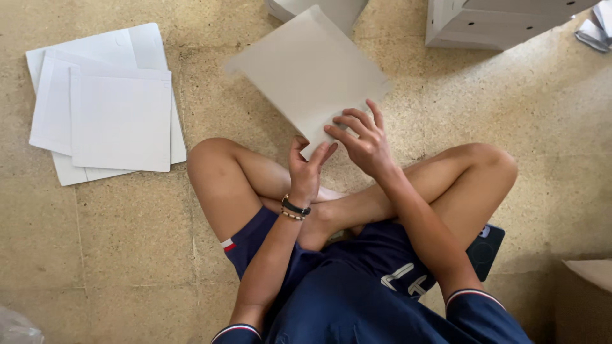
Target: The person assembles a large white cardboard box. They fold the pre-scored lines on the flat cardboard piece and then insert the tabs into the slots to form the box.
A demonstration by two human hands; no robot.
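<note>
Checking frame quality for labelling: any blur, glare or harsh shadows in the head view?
Head view: soft, even light, no glare; the flat white cardboard sheet held by both hands is slightly motion-blurred; the stack of white cardboard sheets on the speckled beige floor is sharp; shadows stay faint.

Both hands, left hand (305, 171) and right hand (364, 141), grip a white cardboard sheet (309, 70) above crossed legs (357, 191).
</note>
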